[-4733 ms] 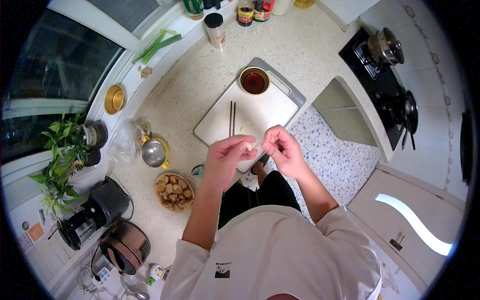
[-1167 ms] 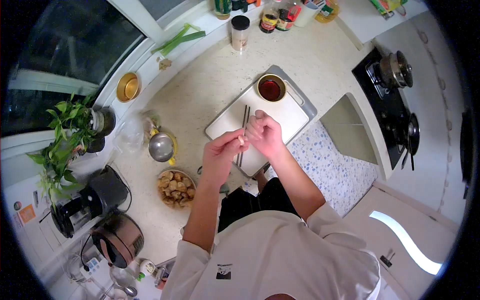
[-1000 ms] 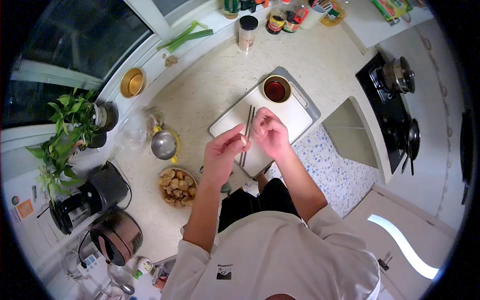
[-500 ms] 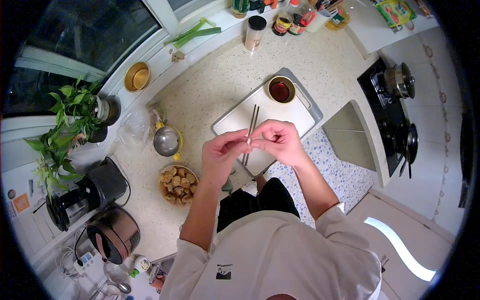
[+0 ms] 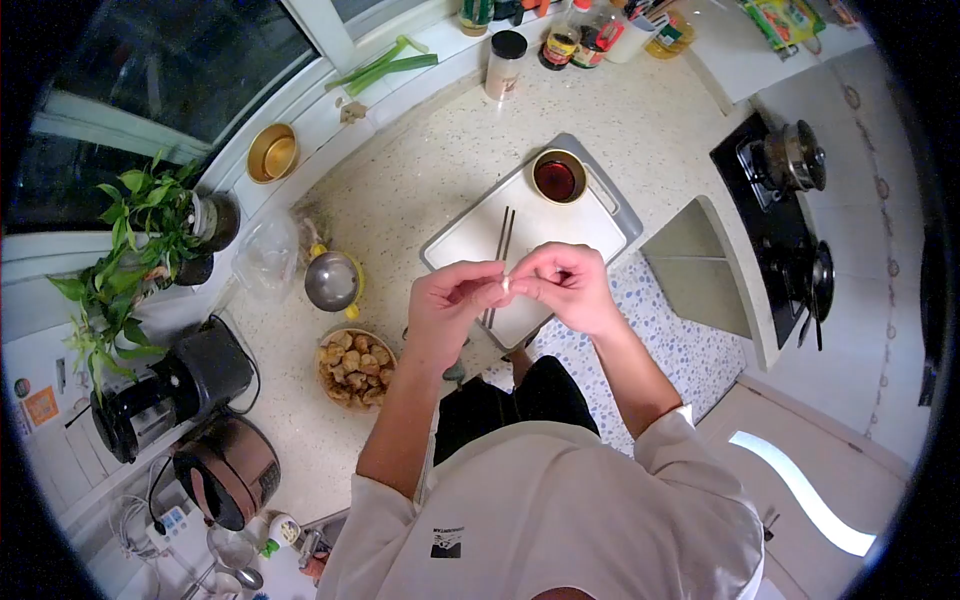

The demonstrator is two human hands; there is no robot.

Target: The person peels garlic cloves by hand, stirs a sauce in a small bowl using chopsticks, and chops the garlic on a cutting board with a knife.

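Over the near part of a white cutting board (image 5: 480, 235) with a grey edge, my two hands meet at the fingertips. My left hand (image 5: 452, 300) pinches a small pale piece (image 5: 506, 285) that looks like a garlic clove. My right hand (image 5: 565, 285) has its thumb and forefinger closed on the same piece from the other side. A pair of dark chopsticks (image 5: 506, 235) lies on the board, partly behind my hands. At the board's far corner stands a gold-rimmed bowl (image 5: 559, 177) of dark red liquid.
Left of my left arm are a bowl of brown chunks (image 5: 355, 368) and a metal bowl with yellow handles (image 5: 333, 281). A lidded jar (image 5: 505, 66) and sauce bottles line the back. Green onion (image 5: 385, 66) lies on the sill. A stove (image 5: 768, 210) is at right.
My right hand was apart from my left about a second ago, with its fingers raised. It has come down and its fingertips now meet the left hand's at the pale piece.
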